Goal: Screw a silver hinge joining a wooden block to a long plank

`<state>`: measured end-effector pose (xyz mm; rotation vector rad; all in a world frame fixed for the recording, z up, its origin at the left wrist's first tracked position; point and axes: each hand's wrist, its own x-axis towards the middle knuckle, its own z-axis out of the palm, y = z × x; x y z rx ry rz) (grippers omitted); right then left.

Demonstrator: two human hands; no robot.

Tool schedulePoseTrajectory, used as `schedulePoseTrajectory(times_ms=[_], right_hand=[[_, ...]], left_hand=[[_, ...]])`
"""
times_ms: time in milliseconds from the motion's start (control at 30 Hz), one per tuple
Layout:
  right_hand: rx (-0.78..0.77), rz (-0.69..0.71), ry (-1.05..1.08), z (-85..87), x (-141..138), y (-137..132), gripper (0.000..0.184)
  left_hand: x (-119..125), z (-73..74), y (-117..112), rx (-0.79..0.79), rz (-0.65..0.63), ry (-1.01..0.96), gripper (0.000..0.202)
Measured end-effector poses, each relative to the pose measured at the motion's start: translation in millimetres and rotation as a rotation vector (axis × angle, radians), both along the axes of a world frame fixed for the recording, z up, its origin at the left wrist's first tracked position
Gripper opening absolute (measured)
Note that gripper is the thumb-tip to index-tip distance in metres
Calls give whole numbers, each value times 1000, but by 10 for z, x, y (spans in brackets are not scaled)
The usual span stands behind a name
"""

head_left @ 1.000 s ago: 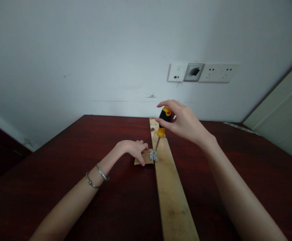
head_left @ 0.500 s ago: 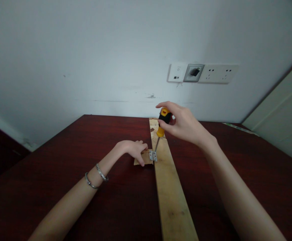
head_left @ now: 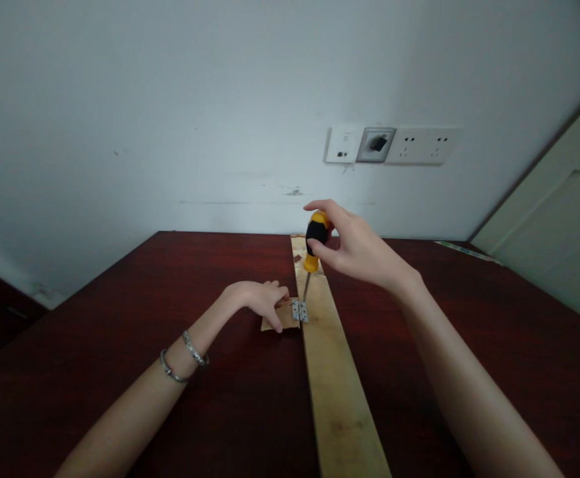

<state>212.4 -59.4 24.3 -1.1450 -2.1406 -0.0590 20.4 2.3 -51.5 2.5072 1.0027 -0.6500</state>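
My right hand grips the black and yellow handle of a screwdriver, which stands nearly upright. Its tip rests on a small silver hinge. The hinge joins a long pale wooden plank to a small wooden block on the plank's left. My left hand lies on the block with its fingers curled down over it, pressing it against the dark red table. Two silver bracelets sit on my left wrist.
A white wall rises right behind the table's far edge, with a row of sockets and a switch plate. A pale door stands at the right. The plank runs from the table's far edge toward me.
My right fingers have shifted round the screwdriver handle, which now stands a little more upright. The view has slid slightly to the right. My left hand has stayed on the block.
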Motion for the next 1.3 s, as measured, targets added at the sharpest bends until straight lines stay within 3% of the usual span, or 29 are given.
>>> schedulePoseTrajectory(times_ms=[333, 500, 667, 767, 867, 967, 1167, 1300], right_hand=[[11, -18, -41, 39, 4, -30, 28], [-37, -20, -73, 36, 8, -51, 42], [1, -76, -112, 47, 7, -36, 38], [-1, -17, -88, 47, 18, -24, 33], [-29, 40, -75, 39, 13, -39, 40], [-30, 5, -95, 29, -7, -54, 45], [21, -18, -85, 36, 4, -23, 30], [-27, -5, -87, 42, 16, -37, 40]], left_hand=[[-7, -17, 9, 16, -9, -4, 86], [-10, -28, 16, 14, -5, 2, 87], [-8, -16, 4, 14, -3, 6, 86], [-9, -23, 11, 15, -9, 4, 84], [-14, -33, 18, 12, -9, 5, 84], [-16, -30, 14, 14, -5, 5, 85], [-10, -18, 10, 15, -3, 5, 86], [-13, -36, 26, 8, -11, 0, 86]])
